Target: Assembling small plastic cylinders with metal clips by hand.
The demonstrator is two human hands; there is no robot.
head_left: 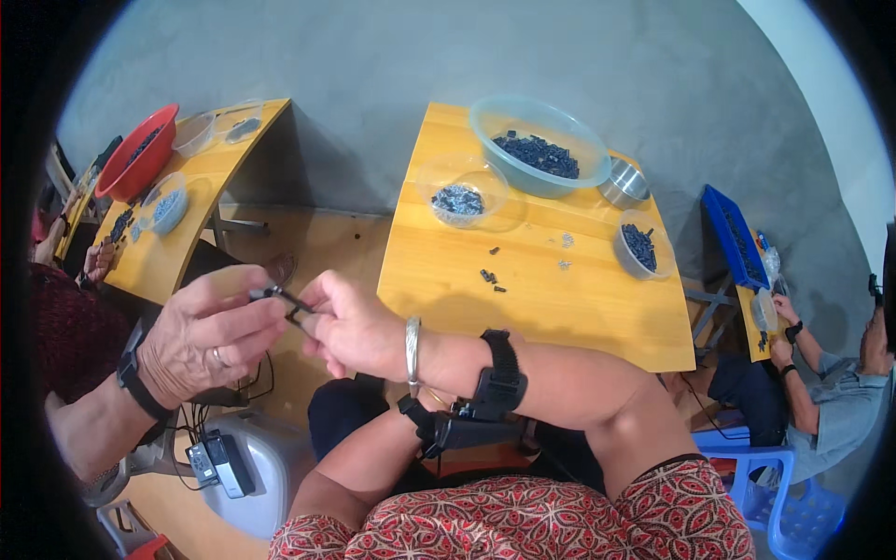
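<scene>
My right hand (350, 322), with a silver bangle and a black wrist strap, reaches across to the left. Its fingers are closed on one end of a thin black strip (297, 304), whose exact kind I cannot make out. Another person's hand (210, 331), wearing a ring and a black wristband, grips the strip's other end, where a small grey part shows. My left forearm (359, 467) lies under my right arm, across my lap. A black band (420, 420) circles its wrist, and the left hand itself is hidden behind my right forearm and a dark device (478, 431).
Ahead, a yellow table (532, 317) bears a pale-blue basin (495, 154) of black parts, clear tubs (635, 271), a metal bowl (623, 182) and loose pieces. Another table (229, 140) holds a red basin (140, 173). People sit left and right; a grey stool (247, 485) stands left.
</scene>
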